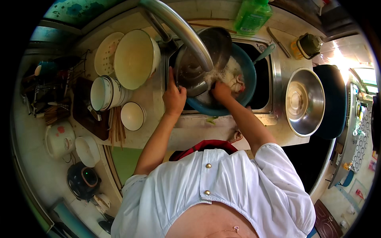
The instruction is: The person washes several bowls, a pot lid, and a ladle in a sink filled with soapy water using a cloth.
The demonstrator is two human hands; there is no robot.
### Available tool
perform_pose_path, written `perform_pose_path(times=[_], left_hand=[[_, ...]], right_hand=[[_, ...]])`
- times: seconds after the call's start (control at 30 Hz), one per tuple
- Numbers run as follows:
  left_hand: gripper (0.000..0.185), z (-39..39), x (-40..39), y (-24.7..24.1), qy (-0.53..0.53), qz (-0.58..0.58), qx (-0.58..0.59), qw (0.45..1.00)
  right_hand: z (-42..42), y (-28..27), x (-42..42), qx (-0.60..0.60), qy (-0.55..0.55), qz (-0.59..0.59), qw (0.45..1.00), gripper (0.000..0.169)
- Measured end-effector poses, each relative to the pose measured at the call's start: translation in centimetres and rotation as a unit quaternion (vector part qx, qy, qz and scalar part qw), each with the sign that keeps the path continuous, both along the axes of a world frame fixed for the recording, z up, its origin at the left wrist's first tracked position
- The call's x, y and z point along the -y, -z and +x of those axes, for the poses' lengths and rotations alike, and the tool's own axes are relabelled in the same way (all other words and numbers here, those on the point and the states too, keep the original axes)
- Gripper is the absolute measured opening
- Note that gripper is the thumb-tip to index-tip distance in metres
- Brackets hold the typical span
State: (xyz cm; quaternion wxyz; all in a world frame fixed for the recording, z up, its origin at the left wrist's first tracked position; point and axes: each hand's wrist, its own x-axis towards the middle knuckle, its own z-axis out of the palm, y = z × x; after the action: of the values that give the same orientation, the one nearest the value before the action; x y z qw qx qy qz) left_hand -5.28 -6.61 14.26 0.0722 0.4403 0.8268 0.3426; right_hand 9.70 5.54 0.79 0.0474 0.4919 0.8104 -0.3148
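Observation:
A blue plastic basin (252, 80) of sudsy water stands in the metal sink (276, 77). My left hand (175, 96) grips the rim of a dark metal pot (215, 38), which is tilted over the basin's left part. In the foam at the basin's middle is my right hand (221, 92), its fingertips hidden in the water or suds, so what they hold cannot be told. Right beside it lies a whitish cloth (233, 76) with some red on it. The curved faucet (190, 32) reaches over the pot.
At the left stand a large enamel basin (132, 59), stacked enamel cups (102, 92), a bowl (132, 116) and chopsticks (116, 126). A steel bowl (305, 102) is at the right. Behind the sink are a green detergent bottle (253, 17) and a knife (278, 42). A turquoise handle (265, 53) crosses the sink's corner.

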Motion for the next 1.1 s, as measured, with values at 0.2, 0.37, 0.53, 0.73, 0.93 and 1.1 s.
perform_pose_path(times=[0.2, 0.37, 0.53, 0.73, 0.93, 1.1], left_hand=[[0.078, 1.2, 0.9, 1.8, -0.024, 0.028, 0.174, 0.984], [0.080, 0.9, 0.7, 1.7, -0.048, 0.046, 0.337, 0.939], [0.077, -2.6, -2.4, -2.5, 0.036, -0.127, 0.298, 0.945], [0.073, -3.3, -1.9, -0.5, 0.029, -0.104, 0.181, 0.977], [0.066, -4.9, -3.8, -3.6, 0.049, -0.191, 0.276, 0.941], [0.066, -2.2, -0.9, 0.6, 0.087, 0.007, 0.103, 0.991]], right_hand=[[-1.3, -7.7, 4.6, -0.273, 0.062, -0.027, 0.960, 0.039], [-0.6, -4.3, 4.8, -0.247, -0.099, 0.075, 0.961, 0.034], [1.3, -2.9, -2.7, -0.114, -0.089, 0.197, 0.970, 0.026], [-0.6, -5.5, 5.3, -0.345, -0.103, -0.111, 0.926, 0.023], [2.9, -2.6, -3.8, -0.097, -0.209, 0.232, 0.945, 0.021], [0.0, -5.0, 3.4, -0.184, -0.118, -0.104, 0.970, 0.025]])
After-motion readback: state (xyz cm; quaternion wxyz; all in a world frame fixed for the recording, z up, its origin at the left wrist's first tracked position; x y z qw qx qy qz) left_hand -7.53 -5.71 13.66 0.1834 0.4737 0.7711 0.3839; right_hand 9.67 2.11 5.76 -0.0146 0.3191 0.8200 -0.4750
